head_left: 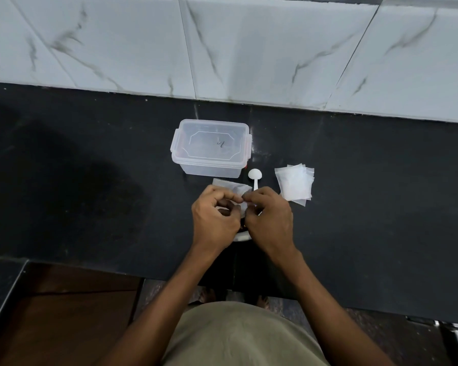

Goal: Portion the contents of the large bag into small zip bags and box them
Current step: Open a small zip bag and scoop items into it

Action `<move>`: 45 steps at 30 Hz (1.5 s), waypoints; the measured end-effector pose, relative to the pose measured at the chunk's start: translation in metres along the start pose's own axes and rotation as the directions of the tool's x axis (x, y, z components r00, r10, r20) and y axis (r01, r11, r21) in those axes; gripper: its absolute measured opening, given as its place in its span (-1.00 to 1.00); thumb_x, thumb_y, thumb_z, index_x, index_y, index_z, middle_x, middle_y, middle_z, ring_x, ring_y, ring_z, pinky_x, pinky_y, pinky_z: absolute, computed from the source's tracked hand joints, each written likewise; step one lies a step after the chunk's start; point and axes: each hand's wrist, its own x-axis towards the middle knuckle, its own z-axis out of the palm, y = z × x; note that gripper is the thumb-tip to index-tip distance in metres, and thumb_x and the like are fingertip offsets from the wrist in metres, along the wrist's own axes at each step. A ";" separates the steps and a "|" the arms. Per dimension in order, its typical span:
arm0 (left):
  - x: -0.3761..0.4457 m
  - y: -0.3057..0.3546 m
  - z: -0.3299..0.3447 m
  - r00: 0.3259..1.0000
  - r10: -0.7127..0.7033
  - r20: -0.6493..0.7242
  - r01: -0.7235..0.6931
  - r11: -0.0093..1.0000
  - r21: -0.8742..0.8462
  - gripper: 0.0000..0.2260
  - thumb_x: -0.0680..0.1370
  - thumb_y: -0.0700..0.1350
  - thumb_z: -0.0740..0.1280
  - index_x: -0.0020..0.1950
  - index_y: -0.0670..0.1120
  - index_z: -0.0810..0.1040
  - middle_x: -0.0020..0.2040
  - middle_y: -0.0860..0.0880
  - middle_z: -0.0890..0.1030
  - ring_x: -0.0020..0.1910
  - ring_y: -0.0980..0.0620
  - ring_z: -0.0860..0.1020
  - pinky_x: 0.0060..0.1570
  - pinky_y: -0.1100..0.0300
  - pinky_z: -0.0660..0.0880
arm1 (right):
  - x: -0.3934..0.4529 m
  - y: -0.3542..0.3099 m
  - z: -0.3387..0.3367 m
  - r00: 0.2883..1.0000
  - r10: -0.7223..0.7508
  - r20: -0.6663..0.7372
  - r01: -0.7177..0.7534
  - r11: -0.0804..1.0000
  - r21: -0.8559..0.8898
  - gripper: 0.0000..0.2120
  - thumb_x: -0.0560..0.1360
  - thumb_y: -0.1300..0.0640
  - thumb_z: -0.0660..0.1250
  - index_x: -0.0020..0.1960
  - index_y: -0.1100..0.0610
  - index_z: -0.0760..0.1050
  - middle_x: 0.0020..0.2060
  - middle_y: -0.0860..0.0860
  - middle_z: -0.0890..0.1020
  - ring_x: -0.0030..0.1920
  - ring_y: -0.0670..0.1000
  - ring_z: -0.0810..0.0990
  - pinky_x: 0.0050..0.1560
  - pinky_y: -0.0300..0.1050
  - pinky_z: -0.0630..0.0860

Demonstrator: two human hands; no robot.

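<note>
Pinching 1 small zip bag (242, 204) between left hand (214, 216) and right hand (269, 220), likely sealing; next, lidded box (209, 149) at 12 o'clock needs opening.

Clear lidded box (210, 147) stands near stacked small zip bags (294, 184).

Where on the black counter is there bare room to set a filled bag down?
Wide bare counter lies left of the clear box, and more right of the zip bag stack. Crowded: between box, scoop, left hand and right hand.
</note>
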 end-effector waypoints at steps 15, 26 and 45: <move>0.010 -0.017 -0.026 0.829 0.075 0.554 -0.335 0.860 0.385 -0.16 0.28 0.00 0.48 0.53 0.07 0.24 0.42 0.10 0.42 0.43 0.12 0.37 0.54 0.03 0.11 | 0.002 -0.003 0.000 0.937 0.147 0.318 -0.176 0.982 0.065 -0.84 0.42 -0.08 0.29 -0.33 -0.19 0.56 -0.34 -0.13 0.65 -0.27 -0.09 0.65 -0.13 0.01 0.62; 0.015 -0.031 -0.022 0.877 0.013 0.480 -0.182 0.933 0.309 -0.58 0.32 -0.05 0.52 0.16 0.11 0.58 0.04 0.15 0.65 0.03 0.15 0.60 0.06 0.03 0.59 | 0.005 0.008 -0.004 0.883 0.059 0.465 -0.147 0.977 0.155 -0.70 0.41 0.42 0.28 -0.18 0.12 0.71 -0.29 -0.14 0.63 -0.24 -0.15 0.57 -0.11 -0.22 0.49; 0.036 -0.046 -0.032 0.950 -0.108 0.294 0.055 0.982 0.182 -0.66 0.30 -0.12 0.64 -0.08 0.01 0.53 -0.16 0.08 0.64 -0.18 0.08 0.61 -0.14 0.14 0.58 | 0.078 0.063 0.035 0.914 0.350 0.206 -0.212 0.844 -0.493 -0.74 0.45 0.04 0.41 0.00 0.21 0.51 0.03 0.15 0.53 0.06 0.19 0.54 -0.11 -0.02 0.42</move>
